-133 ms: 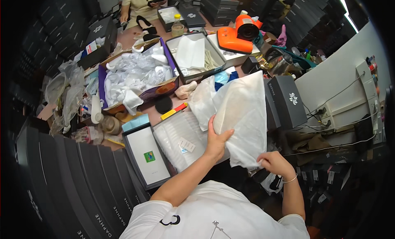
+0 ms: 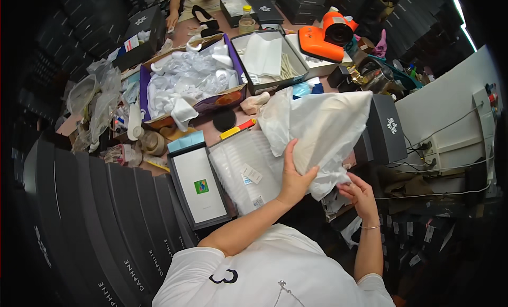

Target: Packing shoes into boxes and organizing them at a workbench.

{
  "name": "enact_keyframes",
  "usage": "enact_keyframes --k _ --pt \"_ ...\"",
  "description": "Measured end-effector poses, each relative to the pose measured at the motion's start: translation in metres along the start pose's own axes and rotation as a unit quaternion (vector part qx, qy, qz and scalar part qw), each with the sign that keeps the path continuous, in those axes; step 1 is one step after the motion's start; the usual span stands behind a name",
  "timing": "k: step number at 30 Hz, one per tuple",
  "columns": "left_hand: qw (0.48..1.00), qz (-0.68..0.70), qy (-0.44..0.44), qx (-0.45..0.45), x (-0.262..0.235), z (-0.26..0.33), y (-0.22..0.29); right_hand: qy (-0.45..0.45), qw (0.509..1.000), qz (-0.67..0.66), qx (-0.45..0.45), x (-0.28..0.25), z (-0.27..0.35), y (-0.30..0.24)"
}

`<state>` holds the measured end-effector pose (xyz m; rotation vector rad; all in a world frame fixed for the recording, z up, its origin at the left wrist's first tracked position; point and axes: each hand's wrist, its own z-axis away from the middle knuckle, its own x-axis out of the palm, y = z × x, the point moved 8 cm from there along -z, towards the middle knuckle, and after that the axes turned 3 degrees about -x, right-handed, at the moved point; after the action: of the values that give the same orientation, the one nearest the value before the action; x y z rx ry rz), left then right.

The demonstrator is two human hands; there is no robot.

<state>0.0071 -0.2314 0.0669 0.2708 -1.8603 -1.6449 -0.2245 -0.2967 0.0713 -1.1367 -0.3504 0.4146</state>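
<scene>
My left hand (image 2: 297,179) grips the lower left side of a thin white bag (image 2: 334,124), thumb pressed on the front. A flat, pale beige shape shows through the bag; I cannot make out what it is. At the bag's crumpled bottom edge, my right hand (image 2: 362,197) pinches the material between thumb and fingers. More white sheeting (image 2: 275,119) lies against the bag's left side. Below my left hand is a clear ribbed packet (image 2: 246,167) with small white tags on it, beside a shallow dark box (image 2: 198,188) with a white panel and green sticker.
A purple-edged carton (image 2: 142,95) holds crumpled white wrapping. Behind stand an open grey box (image 2: 275,85), an orange heat gun (image 2: 323,42) and a yellow-capped bottle (image 2: 246,24). Dark shoe boxes (image 2: 95,212) line the left; another (image 2: 389,128) stands right. A person's hand (image 2: 172,20) shows across the table.
The bag has tilted further to the right, and its lower edge has bunched up. My right hand has turned and risen slightly along that edge. The whole view has shifted a little.
</scene>
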Motion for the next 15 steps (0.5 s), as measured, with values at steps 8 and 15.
enact_keyframes --k 8,15 --pt "0.944 -0.231 -0.201 0.119 -0.026 0.084 0.051 0.045 0.972 -0.166 -0.163 0.09 -0.021 -0.016" --pt "0.744 0.192 0.178 -0.615 -0.217 0.247 -0.141 -0.278 0.943 0.182 -0.004 0.222 -0.074 0.115"
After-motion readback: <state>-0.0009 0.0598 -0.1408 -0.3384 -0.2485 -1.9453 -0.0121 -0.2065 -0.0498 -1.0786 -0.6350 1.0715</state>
